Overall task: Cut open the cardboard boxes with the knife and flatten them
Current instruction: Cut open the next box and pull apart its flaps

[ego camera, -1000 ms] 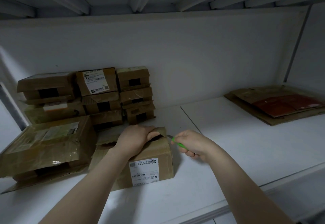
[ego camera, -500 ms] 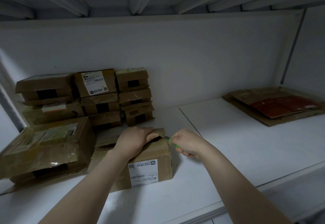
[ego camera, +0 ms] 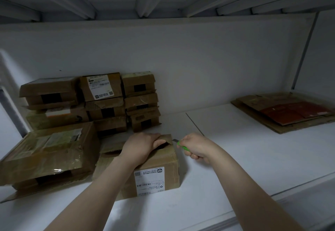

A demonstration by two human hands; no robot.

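A small brown cardboard box [ego camera: 159,174] with a white shipping label stands on the white shelf in front of me. My left hand [ego camera: 143,146] lies on its top, fingers curled over the torn far flap. My right hand [ego camera: 196,148] grips a green-handled knife [ego camera: 183,146] just right of the box. The short blade points left at the box's upper far right corner, and whether it touches is unclear.
Several taped boxes [ego camera: 101,100] are stacked against the back wall at left. A larger taped box [ego camera: 47,151] lies at the near left. Flattened cardboard [ego camera: 284,113] is piled at the far right. The white shelf [ego camera: 235,158] has a front edge near me.
My right hand with the knife drew in toward the box's corner half a second ago and holds there now. My left hand stays on the box top.
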